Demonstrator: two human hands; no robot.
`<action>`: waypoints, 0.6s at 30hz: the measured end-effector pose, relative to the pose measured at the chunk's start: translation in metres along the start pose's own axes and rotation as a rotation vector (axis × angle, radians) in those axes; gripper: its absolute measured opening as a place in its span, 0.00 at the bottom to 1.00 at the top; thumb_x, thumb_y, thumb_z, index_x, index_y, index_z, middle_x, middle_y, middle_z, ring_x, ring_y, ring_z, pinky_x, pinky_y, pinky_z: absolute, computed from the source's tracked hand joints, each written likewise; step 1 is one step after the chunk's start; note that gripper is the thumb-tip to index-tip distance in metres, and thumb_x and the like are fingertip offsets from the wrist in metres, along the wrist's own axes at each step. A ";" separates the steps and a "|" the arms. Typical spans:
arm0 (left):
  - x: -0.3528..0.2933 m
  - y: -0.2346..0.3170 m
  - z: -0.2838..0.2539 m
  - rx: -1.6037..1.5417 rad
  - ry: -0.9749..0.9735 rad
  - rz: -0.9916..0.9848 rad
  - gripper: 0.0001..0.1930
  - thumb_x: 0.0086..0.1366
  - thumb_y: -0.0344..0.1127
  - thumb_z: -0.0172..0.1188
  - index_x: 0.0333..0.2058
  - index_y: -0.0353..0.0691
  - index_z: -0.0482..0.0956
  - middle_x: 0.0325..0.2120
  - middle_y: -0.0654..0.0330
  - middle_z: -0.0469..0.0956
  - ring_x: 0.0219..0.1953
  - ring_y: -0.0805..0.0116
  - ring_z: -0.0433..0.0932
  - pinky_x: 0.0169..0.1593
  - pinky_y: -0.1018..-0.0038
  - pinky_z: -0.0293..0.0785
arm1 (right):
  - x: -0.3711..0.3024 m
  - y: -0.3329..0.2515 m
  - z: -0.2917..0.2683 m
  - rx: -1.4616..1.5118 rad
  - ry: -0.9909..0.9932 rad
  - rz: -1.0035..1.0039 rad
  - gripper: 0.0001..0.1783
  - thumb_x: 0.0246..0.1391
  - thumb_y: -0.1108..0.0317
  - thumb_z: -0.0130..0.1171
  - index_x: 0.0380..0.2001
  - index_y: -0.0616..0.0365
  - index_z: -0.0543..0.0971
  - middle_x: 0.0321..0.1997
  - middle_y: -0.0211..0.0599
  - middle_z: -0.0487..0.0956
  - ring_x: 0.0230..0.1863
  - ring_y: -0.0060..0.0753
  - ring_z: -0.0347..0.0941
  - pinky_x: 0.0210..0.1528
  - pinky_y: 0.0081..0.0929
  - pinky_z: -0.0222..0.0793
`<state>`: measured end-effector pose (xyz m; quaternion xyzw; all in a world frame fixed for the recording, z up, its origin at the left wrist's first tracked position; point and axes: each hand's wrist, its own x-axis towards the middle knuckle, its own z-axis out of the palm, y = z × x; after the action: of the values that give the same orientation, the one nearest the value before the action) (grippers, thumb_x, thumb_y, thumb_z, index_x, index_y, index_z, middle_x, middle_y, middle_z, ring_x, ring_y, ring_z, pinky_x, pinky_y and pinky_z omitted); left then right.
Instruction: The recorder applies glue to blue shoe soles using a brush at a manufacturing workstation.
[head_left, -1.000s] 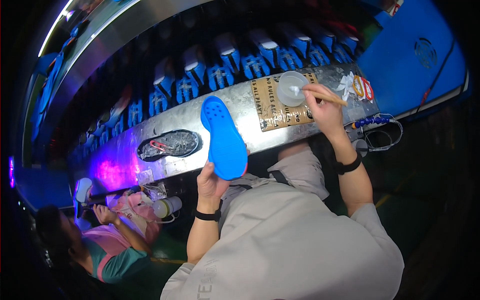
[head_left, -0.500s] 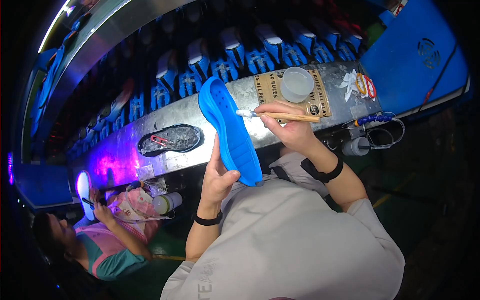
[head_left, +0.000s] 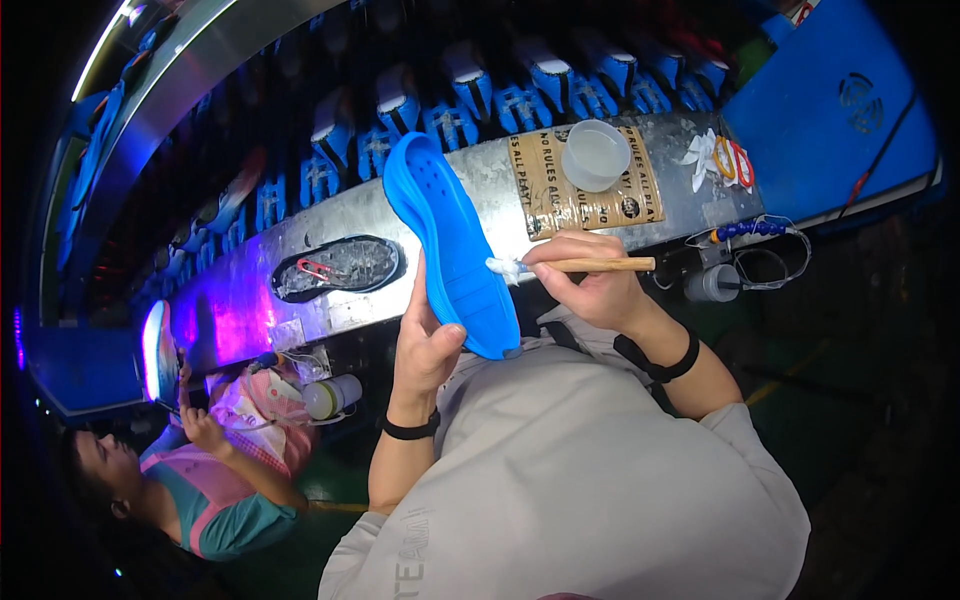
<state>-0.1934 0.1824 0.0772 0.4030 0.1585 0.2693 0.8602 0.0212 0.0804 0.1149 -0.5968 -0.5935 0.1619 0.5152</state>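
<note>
My left hand (head_left: 428,352) is closed around the heel-side edge of a blue shoe sole (head_left: 455,240), with the thumb on its near end. The sole is tilted, its hollow inner face and a patch of small holes showing. Between the fingers of my right hand (head_left: 592,280) is a brush (head_left: 600,265) with a wooden handle. Its white tip meets the sole's right edge around the middle. A translucent round tub (head_left: 596,156) stands on printed brown cardboard (head_left: 540,205) beyond my right hand.
A dark sole-shaped piece (head_left: 335,268) with a red clip on it lies on the metal bench (head_left: 500,180). Blue-and-white shoe uppers (head_left: 470,80) line the back. Coloured rings (head_left: 735,160) lie at right, above a bottle (head_left: 712,283). A co-worker (head_left: 220,460) holds a shoe at left.
My right hand has brought the brush nearer to me, down the sole's right edge. The sole has shifted slightly left and up. The co-worker's shoe and hands have moved.
</note>
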 end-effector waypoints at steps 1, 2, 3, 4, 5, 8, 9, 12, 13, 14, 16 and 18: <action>0.000 0.001 0.000 0.013 0.016 0.001 0.61 0.53 0.47 0.75 0.74 0.36 0.40 0.65 0.50 0.64 0.65 0.57 0.68 0.66 0.61 0.67 | -0.001 -0.003 -0.002 0.013 -0.023 0.023 0.04 0.54 0.74 0.61 0.31 0.60 0.84 0.27 0.36 0.81 0.25 0.33 0.75 0.28 0.28 0.70; 0.000 0.002 0.000 0.013 0.019 -0.003 0.61 0.53 0.47 0.75 0.74 0.36 0.40 0.65 0.50 0.64 0.65 0.57 0.68 0.66 0.61 0.67 | -0.002 -0.007 -0.004 0.016 -0.024 0.027 0.04 0.54 0.74 0.61 0.31 0.60 0.84 0.27 0.36 0.81 0.25 0.33 0.75 0.28 0.28 0.70; 0.001 0.004 0.000 0.020 0.030 0.015 0.61 0.53 0.48 0.75 0.74 0.36 0.41 0.65 0.50 0.64 0.65 0.57 0.68 0.66 0.61 0.67 | -0.003 -0.010 -0.005 0.023 -0.054 0.018 0.03 0.54 0.74 0.62 0.30 0.60 0.84 0.27 0.35 0.82 0.24 0.30 0.74 0.27 0.27 0.69; 0.001 0.005 0.001 0.027 0.041 0.035 0.61 0.53 0.49 0.75 0.74 0.37 0.41 0.65 0.51 0.64 0.65 0.58 0.68 0.66 0.61 0.67 | -0.005 -0.012 -0.006 0.029 -0.085 0.008 0.03 0.53 0.74 0.62 0.30 0.60 0.84 0.27 0.35 0.82 0.23 0.28 0.73 0.26 0.26 0.68; 0.000 0.006 0.001 0.046 0.058 0.039 0.62 0.52 0.49 0.75 0.74 0.37 0.41 0.65 0.51 0.64 0.65 0.58 0.68 0.66 0.61 0.67 | -0.006 -0.013 -0.007 0.030 -0.085 0.011 0.03 0.53 0.74 0.62 0.30 0.60 0.84 0.27 0.35 0.82 0.23 0.28 0.73 0.26 0.26 0.68; 0.000 0.007 0.003 0.082 0.060 0.070 0.62 0.51 0.49 0.76 0.74 0.37 0.40 0.65 0.51 0.64 0.65 0.57 0.68 0.66 0.60 0.67 | -0.009 -0.017 -0.011 0.081 -0.131 0.046 0.03 0.54 0.75 0.62 0.30 0.60 0.84 0.28 0.34 0.83 0.23 0.24 0.72 0.25 0.23 0.66; -0.001 0.007 0.003 0.085 0.059 0.066 0.62 0.51 0.49 0.76 0.74 0.37 0.40 0.65 0.51 0.64 0.65 0.57 0.68 0.66 0.60 0.67 | -0.009 -0.018 -0.012 0.119 -0.135 0.059 0.03 0.54 0.74 0.62 0.31 0.60 0.84 0.29 0.34 0.83 0.24 0.25 0.73 0.26 0.24 0.67; -0.002 0.006 0.004 0.103 0.057 0.075 0.63 0.51 0.49 0.76 0.74 0.37 0.39 0.64 0.50 0.65 0.64 0.57 0.69 0.65 0.60 0.69 | -0.004 -0.021 -0.016 0.149 -0.084 0.069 0.04 0.55 0.74 0.62 0.32 0.61 0.84 0.29 0.36 0.83 0.26 0.28 0.75 0.30 0.25 0.70; -0.002 0.007 0.008 0.106 0.048 0.080 0.64 0.50 0.48 0.77 0.74 0.38 0.39 0.64 0.49 0.65 0.64 0.56 0.69 0.64 0.59 0.70 | -0.001 -0.021 -0.016 0.136 -0.031 0.062 0.04 0.55 0.74 0.62 0.32 0.62 0.84 0.29 0.37 0.83 0.27 0.30 0.76 0.31 0.27 0.71; -0.002 0.009 0.012 0.108 0.039 0.084 0.64 0.50 0.48 0.77 0.74 0.38 0.39 0.64 0.49 0.65 0.64 0.56 0.70 0.63 0.59 0.71 | 0.000 -0.018 -0.014 0.136 -0.025 0.068 0.04 0.55 0.74 0.62 0.32 0.62 0.84 0.29 0.37 0.83 0.27 0.30 0.76 0.31 0.27 0.71; -0.004 0.013 0.017 0.100 0.034 0.065 0.64 0.50 0.47 0.77 0.74 0.39 0.39 0.64 0.49 0.65 0.63 0.55 0.70 0.63 0.59 0.71 | 0.001 -0.014 -0.010 0.103 0.034 0.031 0.05 0.55 0.74 0.62 0.33 0.62 0.84 0.29 0.38 0.83 0.30 0.33 0.78 0.34 0.28 0.73; -0.005 0.014 0.018 0.095 0.030 0.048 0.64 0.49 0.47 0.78 0.75 0.39 0.39 0.63 0.48 0.66 0.63 0.55 0.70 0.63 0.59 0.72 | -0.003 -0.017 -0.010 0.082 0.039 0.016 0.05 0.54 0.74 0.62 0.33 0.62 0.84 0.29 0.39 0.83 0.29 0.33 0.77 0.33 0.29 0.72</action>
<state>-0.1931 0.1758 0.0993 0.4427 0.1742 0.2882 0.8310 0.0195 0.0697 0.1316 -0.5831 -0.5712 0.1784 0.5494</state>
